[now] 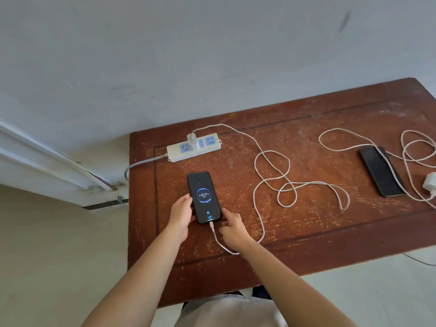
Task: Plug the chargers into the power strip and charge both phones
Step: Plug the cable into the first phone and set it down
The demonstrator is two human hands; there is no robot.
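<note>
A white power strip (194, 147) lies at the table's far left with one white charger (192, 138) plugged into it. Its white cable (271, 175) loops across the table and ends in the bottom of a black phone (204, 197), whose lit screen shows a charging ring and 45.01%. My left hand (181, 212) holds that phone's left edge. My right hand (232, 226) rests at its lower right corner, fingers beside the plug. A second black phone (381, 171) with a dark screen lies at the right, a second white cable (342, 140) over it. A second white charger (430, 182) lies loose at the right edge.
The worn brown wooden table (306, 227) stands against a pale wall. The strip's grey lead (141, 162) drops off the left edge toward the floor. A white door frame (47, 166) runs at the left.
</note>
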